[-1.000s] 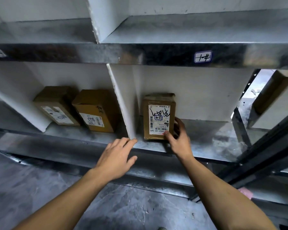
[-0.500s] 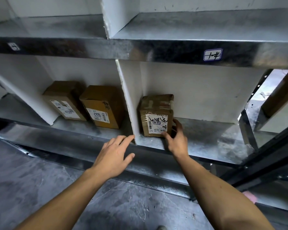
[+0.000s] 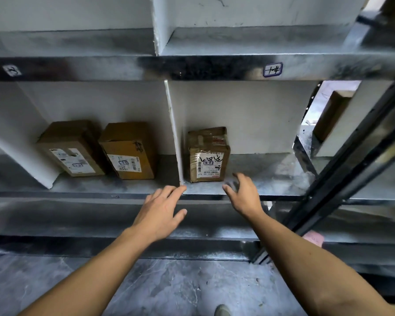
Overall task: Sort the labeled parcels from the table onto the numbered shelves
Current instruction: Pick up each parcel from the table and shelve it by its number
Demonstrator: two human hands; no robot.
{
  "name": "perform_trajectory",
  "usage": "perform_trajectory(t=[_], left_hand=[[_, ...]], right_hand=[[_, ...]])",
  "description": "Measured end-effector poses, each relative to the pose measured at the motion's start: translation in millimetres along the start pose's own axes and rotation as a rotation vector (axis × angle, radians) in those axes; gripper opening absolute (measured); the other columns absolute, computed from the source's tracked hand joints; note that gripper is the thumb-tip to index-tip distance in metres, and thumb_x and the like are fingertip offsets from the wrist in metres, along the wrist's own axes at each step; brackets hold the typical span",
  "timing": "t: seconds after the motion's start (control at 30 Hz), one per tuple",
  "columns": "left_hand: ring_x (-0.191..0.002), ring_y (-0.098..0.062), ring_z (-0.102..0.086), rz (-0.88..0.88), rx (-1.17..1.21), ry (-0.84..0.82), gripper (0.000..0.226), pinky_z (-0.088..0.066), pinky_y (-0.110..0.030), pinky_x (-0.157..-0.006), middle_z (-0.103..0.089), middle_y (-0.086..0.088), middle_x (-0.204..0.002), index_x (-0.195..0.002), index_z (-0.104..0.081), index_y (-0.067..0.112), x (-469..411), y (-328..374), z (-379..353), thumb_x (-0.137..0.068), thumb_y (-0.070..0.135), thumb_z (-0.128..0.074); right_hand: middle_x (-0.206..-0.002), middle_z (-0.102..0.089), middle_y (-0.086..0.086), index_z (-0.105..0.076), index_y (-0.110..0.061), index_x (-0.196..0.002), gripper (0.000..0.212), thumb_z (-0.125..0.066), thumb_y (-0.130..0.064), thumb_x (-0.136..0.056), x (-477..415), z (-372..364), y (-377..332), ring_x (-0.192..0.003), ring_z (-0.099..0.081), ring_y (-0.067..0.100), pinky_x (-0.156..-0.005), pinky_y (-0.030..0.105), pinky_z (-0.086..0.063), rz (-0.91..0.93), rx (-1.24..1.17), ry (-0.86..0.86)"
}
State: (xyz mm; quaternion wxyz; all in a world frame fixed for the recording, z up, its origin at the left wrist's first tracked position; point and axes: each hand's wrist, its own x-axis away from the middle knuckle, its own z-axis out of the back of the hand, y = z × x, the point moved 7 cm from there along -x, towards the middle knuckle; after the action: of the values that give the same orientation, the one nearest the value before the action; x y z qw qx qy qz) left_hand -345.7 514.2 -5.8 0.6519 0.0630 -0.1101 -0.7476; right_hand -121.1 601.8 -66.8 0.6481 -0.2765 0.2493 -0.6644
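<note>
A taped brown parcel [image 3: 208, 153] with a white label and black handwriting stands in the right compartment of the metal shelf [image 3: 267, 183], against the white divider [image 3: 174, 135]. My right hand [image 3: 243, 195] hovers just in front of it, fingers loosely curled, holding nothing and apart from the box. My left hand [image 3: 161, 213] is spread flat near the shelf's front edge, fingertips by the foot of the divider. Two more labeled parcels, one [image 3: 70, 148] on the left and one [image 3: 129, 150] beside it, sit in the left compartment.
The beam above carries a handwritten tag [image 3: 273, 70] over the right compartment and another tag [image 3: 12, 70] at the left. A black slanted upright [image 3: 342, 169] crosses on the right. Behind it another box [image 3: 331, 114] shows. Grey floor lies below.
My right hand has let go of the handwritten parcel and drawn back toward the shelf edge. The parcel now stands pushed in against the divider. The left hand barely moved.
</note>
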Motion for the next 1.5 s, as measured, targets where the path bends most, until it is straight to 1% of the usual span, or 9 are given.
perform_trajectory(t=[0.2,0.3,0.47,0.6,0.7,0.83,1.07,1.2,1.5], left_hand=[[-0.132,-0.016,-0.036,-0.185,-0.048,0.035,0.058,-0.030,-0.036,-0.112,-0.037,0.007,-0.147,-0.151,-0.024,0.032,5,12,0,-0.098,0.045,-0.046],[-0.133,-0.019,-0.036,-0.301,-0.086,0.021,0.057,-0.029,-0.037,-0.112,-0.039,0.006,-0.147,-0.150,-0.026,0.031,7,28,-7,-0.098,0.045,-0.045],[-0.135,-0.020,-0.035,-0.488,-0.144,-0.033,0.057,-0.024,-0.038,-0.113,-0.038,0.004,-0.149,-0.149,-0.030,0.029,15,74,-29,-0.097,0.046,-0.046],[-0.136,-0.020,-0.034,-0.650,-0.143,-0.102,0.055,-0.022,-0.039,-0.115,-0.039,0.004,-0.147,-0.148,-0.032,0.029,29,123,-54,-0.097,0.046,-0.046],[-0.134,-0.022,-0.036,-0.771,-0.136,-0.130,0.055,-0.024,-0.039,-0.113,-0.041,0.003,-0.146,-0.147,-0.033,0.029,44,168,-70,-0.096,0.045,-0.047],[-0.133,-0.022,-0.038,-0.939,-0.116,-0.155,0.056,-0.026,-0.038,-0.112,-0.042,0.004,-0.144,-0.147,-0.034,0.029,69,236,-86,-0.096,0.044,-0.048],[-0.128,-0.024,-0.043,-1.138,-0.137,-0.180,0.054,-0.031,-0.040,-0.108,-0.045,0.003,-0.141,-0.146,-0.034,0.029,109,343,-119,-0.096,0.046,-0.046],[-0.126,-0.022,-0.044,-1.154,-0.197,-0.212,0.054,-0.033,-0.040,-0.106,-0.047,0.003,-0.138,-0.145,-0.034,0.030,118,380,-148,-0.095,0.047,-0.046],[-0.126,-0.022,-0.044,-1.063,-0.274,-0.249,0.051,-0.033,-0.040,-0.105,-0.047,0.003,-0.137,-0.143,-0.035,0.030,106,421,-191,-0.096,0.046,-0.043]], right_hand=[[-0.140,-0.051,0.007,-0.045,-0.020,-0.143,0.054,-0.051,-0.048,-0.098,67,21,7,-0.129,-0.048,0.029,-0.102,0.043,-0.045,0.047,0.412,0.033],[-0.135,-0.053,0.008,-0.046,-0.019,-0.140,0.053,-0.051,-0.049,-0.096,107,30,15,-0.129,-0.047,0.030,-0.101,0.044,-0.043,0.029,0.531,0.080],[-0.133,-0.053,0.007,-0.049,-0.020,-0.138,0.053,-0.049,-0.051,-0.095,178,47,38,-0.130,-0.044,0.030,-0.102,0.045,-0.041,-0.093,0.652,0.160],[-0.137,-0.050,0.006,-0.044,-0.025,-0.139,0.054,-0.042,-0.057,-0.095,239,67,69,-0.132,-0.042,0.030,-0.105,0.045,-0.040,-0.264,0.716,0.184],[-0.139,-0.050,0.009,-0.046,-0.024,-0.137,0.054,-0.044,-0.056,-0.095,287,86,94,-0.133,-0.043,0.032,-0.104,0.046,-0.042,-0.411,0.712,0.222],[-0.126,-0.056,0.006,-0.052,-0.023,-0.130,0.048,-0.049,-0.053,-0.092,348,113,120,-0.121,-0.052,0.030,-0.091,0.043,-0.044,-0.587,0.678,0.294],[-0.136,-0.054,0.008,-0.051,-0.023,-0.131,0.045,-0.049,-0.050,-0.095,413,145,167,-0.127,-0.049,0.031,-0.096,0.042,-0.046,-0.746,0.615,0.333],[-0.149,-0.043,0.008,-0.043,-0.023,-0.141,0.050,-0.044,-0.051,-0.099,424,156,197,-0.137,-0.041,0.029,-0.106,0.041,-0.041,-0.768,0.567,0.307],[-0.142,-0.046,0.008,-0.042,-0.023,-0.140,0.050,-0.041,-0.052,-0.099,410,162,256,-0.128,-0.047,0.032,-0.102,0.042,-0.042,-0.727,0.461,0.198]])
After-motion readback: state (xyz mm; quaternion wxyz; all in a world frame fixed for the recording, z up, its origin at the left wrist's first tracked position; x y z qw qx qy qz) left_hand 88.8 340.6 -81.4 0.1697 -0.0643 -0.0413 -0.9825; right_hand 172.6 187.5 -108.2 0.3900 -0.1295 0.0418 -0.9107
